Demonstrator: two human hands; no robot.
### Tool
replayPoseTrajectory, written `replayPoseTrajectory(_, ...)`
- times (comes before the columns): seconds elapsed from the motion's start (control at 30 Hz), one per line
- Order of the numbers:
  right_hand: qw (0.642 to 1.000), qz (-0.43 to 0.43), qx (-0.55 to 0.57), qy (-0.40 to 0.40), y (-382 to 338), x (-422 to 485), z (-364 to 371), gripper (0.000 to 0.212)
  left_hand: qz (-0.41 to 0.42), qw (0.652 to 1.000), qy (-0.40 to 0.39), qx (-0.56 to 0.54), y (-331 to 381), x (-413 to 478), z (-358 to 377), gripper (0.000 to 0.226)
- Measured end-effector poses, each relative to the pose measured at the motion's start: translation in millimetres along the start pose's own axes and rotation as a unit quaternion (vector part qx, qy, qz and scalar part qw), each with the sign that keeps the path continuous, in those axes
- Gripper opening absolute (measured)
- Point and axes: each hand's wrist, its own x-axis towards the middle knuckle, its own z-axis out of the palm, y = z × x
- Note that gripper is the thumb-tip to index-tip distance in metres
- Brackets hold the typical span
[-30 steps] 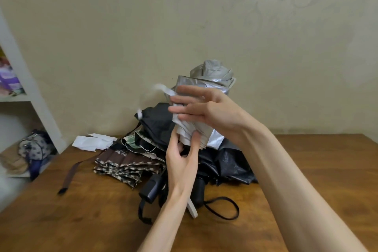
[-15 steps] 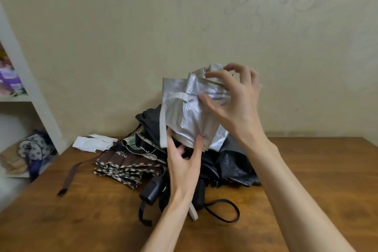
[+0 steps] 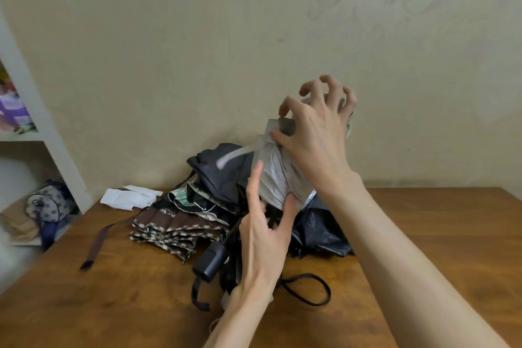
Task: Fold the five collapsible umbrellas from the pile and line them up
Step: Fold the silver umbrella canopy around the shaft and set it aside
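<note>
Your left hand (image 3: 262,240) is gripping the umbrella (image 3: 275,175) from below, steadying it upright, the pile (image 3: 209,200) lying just beyond this hand. Your right hand (image 3: 316,133) is clawing over its top, bunching it so the strap (image 3: 234,157), dangling left of that thumb, can wrap round.

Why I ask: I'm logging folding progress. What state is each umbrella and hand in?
Silver umbrella: held upright off the table, canopy bunched, closing strap loose.
Left hand: grips its lower end.
Right hand: curled over its top.
Brown plaid umbrella: lying on the table, brown strap undone.
Black umbrella: crumpled, not rolled, atop the others.
</note>
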Motion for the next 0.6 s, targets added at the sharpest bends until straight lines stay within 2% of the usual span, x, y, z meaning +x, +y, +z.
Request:
replayPoseTrajectory(0.1, 1.000, -0.004, 0.020, 0.000, 3.4, 2.7, 0.4, 0.030, 0.015, 1.000, -0.011, -0.002, -3.8, 1.7, 1.6, 0.061)
replayPoseTrajectory(0.2, 0.990, 0.011, 0.134, 0.048, 7.6, 2.0, -4.0, 0.029, -0.009, 1.000, -0.009, -0.017, -10.6, 4.5, 1.3, 0.054)
replayPoseTrajectory(0.3, 0.955, 0.089, 0.228, 0.166, 14.3, -14.8, -17.3, 0.025, -0.039, 0.999, -0.006, -0.019, -11.2, 8.5, -1.6, 0.053)
replayPoseTrajectory(0.37, 0.928, 0.174, 0.279, 0.177, 20.5, -36.7, -21.4, 0.026, -0.058, 0.998, 0.003, -0.029, -9.1, 10.7, -3.7, 0.054)
replayPoseTrajectory(0.47, 0.886, 0.269, 0.363, 0.106, 24.4, -68.0, -20.3, 0.035, -0.074, 0.996, 0.013, -0.053, -0.3, 16.1, -5.9, 0.058)
replayPoseTrajectory(0.6, 0.809, 0.355, 0.461, -0.086, 14.3, -87.3, -18.8, 0.060, -0.081, 0.994, 0.030, -0.070, 3.0, 17.9, -7.8, 0.062)
